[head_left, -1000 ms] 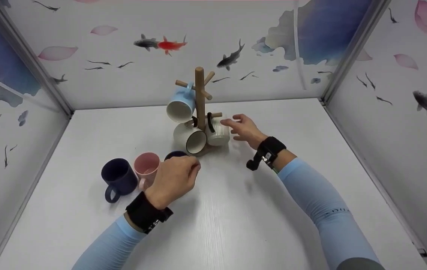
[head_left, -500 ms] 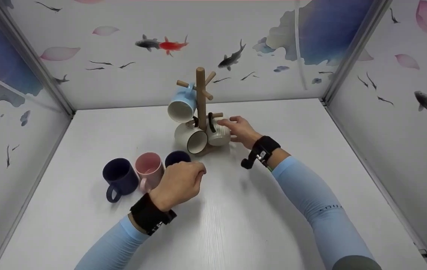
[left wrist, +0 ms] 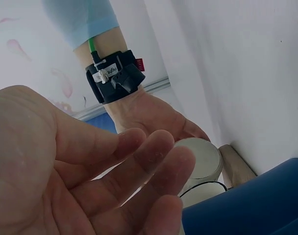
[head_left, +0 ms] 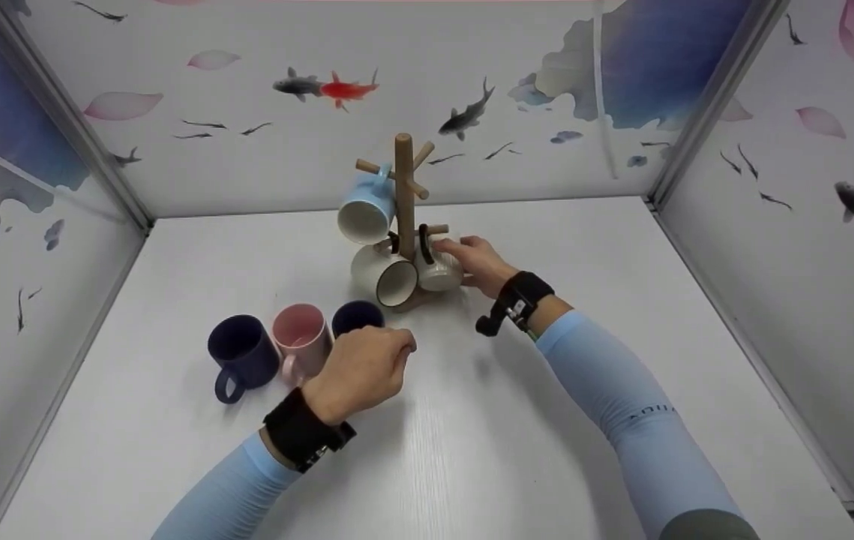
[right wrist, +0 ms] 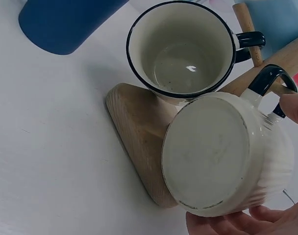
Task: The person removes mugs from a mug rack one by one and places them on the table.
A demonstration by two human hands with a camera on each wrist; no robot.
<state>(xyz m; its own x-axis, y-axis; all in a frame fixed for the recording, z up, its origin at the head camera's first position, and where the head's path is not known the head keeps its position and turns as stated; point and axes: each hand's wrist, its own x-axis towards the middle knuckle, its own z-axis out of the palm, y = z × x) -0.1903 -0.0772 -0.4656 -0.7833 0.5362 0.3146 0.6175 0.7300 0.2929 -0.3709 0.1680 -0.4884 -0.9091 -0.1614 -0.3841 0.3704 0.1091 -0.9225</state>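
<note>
Head view: right hand point(head_left: 483, 264) grips the ribbed cream mug point(head_left: 438, 274), hung at 5 o'clock on the wooden mug tree point(head_left: 404, 191). Left hand point(head_left: 359, 371) loosely curled, holding nothing. White tabletop point(head_left: 471, 465); koi-printed walls point(head_left: 554, 169) around. Count: one tree; hung, two cream mugs point(head_left: 396, 285), one light-blue mug point(head_left: 369, 206); upright at 7–8 o'clock, two navy mugs point(head_left: 254, 361), one pink mug point(head_left: 303, 341).

The ribbed mug point(right wrist: 208, 152) is showing off-white with a dark handle point(right wrist: 264, 78); the upper mug point(head_left: 368, 199) is showing light blue, the middle cup point(head_left: 301, 330) pink, the left cup point(head_left: 250, 356) navy. Red and grey fish point(head_left: 348, 90) and pink petals point(head_left: 123, 106) are patterning the white walls point(head_left: 247, 176).
</note>
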